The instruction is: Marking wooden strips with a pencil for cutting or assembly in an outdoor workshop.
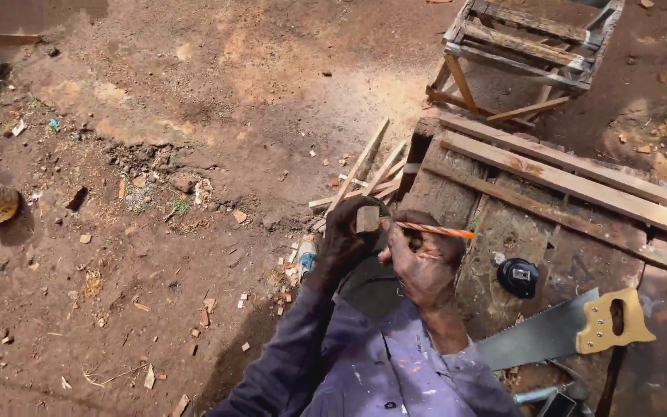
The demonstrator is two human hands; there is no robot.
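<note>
- Between the two hands, just off the near-left edge of the workbench (pixel 503 232), sits a small wooden block (pixel 367 219), raised above the dirt ground.
- Closed around that block from the left is the left hand (pixel 345 241), fingers curled over its top and side, one pale face of the wood left showing.
- Touching or almost touching the block's right edge is the tip of an orange striped pencil (pixel 434 229); its long axis runs nearly level, left to right, butt end over the bench.
- Pinched shut on the pencil's middle is the right hand (pixel 422 266), which lies right of and slightly nearer than the block.
- Further right on the bench lie a black tape measure (pixel 519 276) and a handsaw (pixel 573 328) with a yellow handle.
- Beyond, long planks (pixel 580 181) run along the bench, and loose offcut sticks (pixel 364 174) lie on the ground at its far-left corner.
</note>
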